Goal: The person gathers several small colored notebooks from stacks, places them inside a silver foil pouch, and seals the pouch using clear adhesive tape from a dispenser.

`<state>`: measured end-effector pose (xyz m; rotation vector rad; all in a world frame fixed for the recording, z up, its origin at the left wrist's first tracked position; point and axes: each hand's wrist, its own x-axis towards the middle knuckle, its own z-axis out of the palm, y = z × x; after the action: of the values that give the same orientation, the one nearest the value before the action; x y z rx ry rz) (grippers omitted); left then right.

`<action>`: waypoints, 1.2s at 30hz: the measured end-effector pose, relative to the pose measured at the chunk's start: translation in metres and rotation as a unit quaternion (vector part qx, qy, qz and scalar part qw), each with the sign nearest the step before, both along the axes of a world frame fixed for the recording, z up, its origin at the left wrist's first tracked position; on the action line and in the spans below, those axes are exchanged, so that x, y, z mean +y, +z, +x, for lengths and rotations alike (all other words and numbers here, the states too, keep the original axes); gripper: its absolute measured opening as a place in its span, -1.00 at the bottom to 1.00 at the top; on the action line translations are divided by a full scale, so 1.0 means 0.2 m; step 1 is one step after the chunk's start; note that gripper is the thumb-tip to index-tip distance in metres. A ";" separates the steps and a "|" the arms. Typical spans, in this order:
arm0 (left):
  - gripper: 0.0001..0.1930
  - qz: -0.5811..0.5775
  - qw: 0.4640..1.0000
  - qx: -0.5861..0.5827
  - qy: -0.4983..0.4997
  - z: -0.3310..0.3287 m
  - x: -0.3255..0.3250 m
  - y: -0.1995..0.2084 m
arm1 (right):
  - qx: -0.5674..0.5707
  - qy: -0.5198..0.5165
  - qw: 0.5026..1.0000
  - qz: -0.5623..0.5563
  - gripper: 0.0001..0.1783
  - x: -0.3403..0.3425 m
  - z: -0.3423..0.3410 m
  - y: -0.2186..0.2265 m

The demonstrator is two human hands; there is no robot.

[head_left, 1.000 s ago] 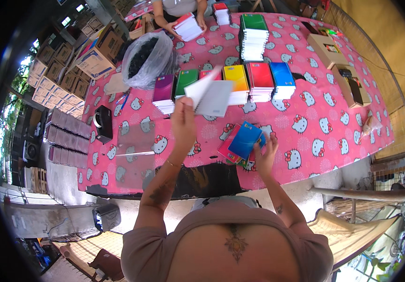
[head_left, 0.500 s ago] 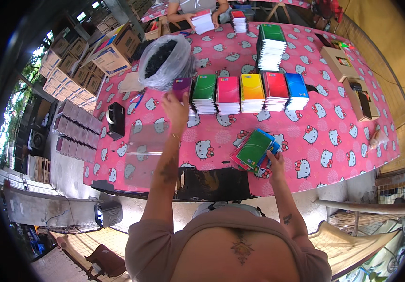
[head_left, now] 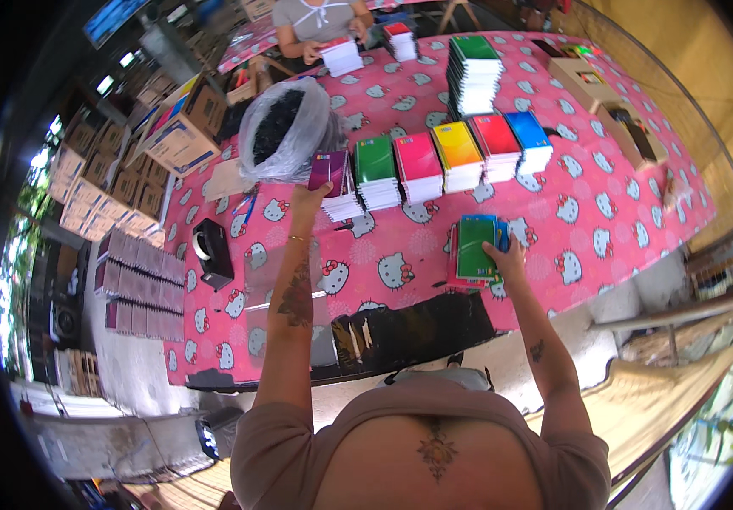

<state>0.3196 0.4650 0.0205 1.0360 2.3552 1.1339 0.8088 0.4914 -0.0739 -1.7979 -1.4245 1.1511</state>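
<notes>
My left hand (head_left: 310, 201) pinches the near left corner of a purple spiral notebook (head_left: 326, 170) on top of the leftmost stack. That notebook looks slightly shifted from the purple stack (head_left: 345, 206) under it. To its right stand stacks topped by a green notebook (head_left: 374, 159), a pink notebook (head_left: 418, 156), a yellow notebook (head_left: 457, 144), a red notebook (head_left: 494, 134) and a blue notebook (head_left: 528, 129). My right hand (head_left: 509, 255) grips a small pile of mixed notebooks low on the table, its thumb on the green notebook (head_left: 474, 242) on top; pink and blue edges show beneath.
A clear plastic bag (head_left: 314, 127) with black contents stands behind the purple stack. A tape dispenser (head_left: 211, 253) sits at left. Behind the row rises a tall green-topped stack (head_left: 474, 78). Across the pink table (head_left: 605, 242), a person holds white-edged notebooks (head_left: 341, 58). Cardboard boxes (head_left: 184, 127) are piled left.
My view has turned and shifted. My left hand has moved nearer, now pinching the purple notebook's corner. The pile at my right hand is straighter and neater.
</notes>
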 end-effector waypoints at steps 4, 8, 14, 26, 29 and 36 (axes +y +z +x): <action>-0.49 0.060 0.996 -0.016 -0.059 0.19 -0.05 0.16 | -0.078 -0.029 0.996 -0.019 0.20 -0.02 -0.05 0.05; -0.66 0.249 0.946 0.049 -0.201 0.59 -0.12 0.37 | -0.044 -0.015 0.999 -0.008 0.09 0.04 -0.01 -0.01; -0.77 0.095 0.765 0.039 -0.635 1.15 0.03 0.52 | 0.128 -0.036 0.991 -0.018 -0.16 0.07 0.03 -0.03; -0.44 0.154 0.958 0.069 -0.233 1.36 0.07 -0.26 | 0.121 0.002 0.990 -0.068 -0.07 0.05 -0.02 0.20; -0.60 -0.023 0.895 -0.370 -0.247 1.58 -0.15 -0.19 | 0.263 0.091 0.954 -0.109 -0.26 0.08 0.03 0.18; -0.17 0.133 0.917 -0.015 -0.375 1.21 -0.64 -0.13 | 0.383 0.198 0.838 -0.335 -0.47 -0.10 -0.15 0.61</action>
<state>0.5615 0.3373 -0.0062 1.7827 1.5303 1.1313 0.7787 0.4711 0.0482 -1.1264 -0.9471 2.4737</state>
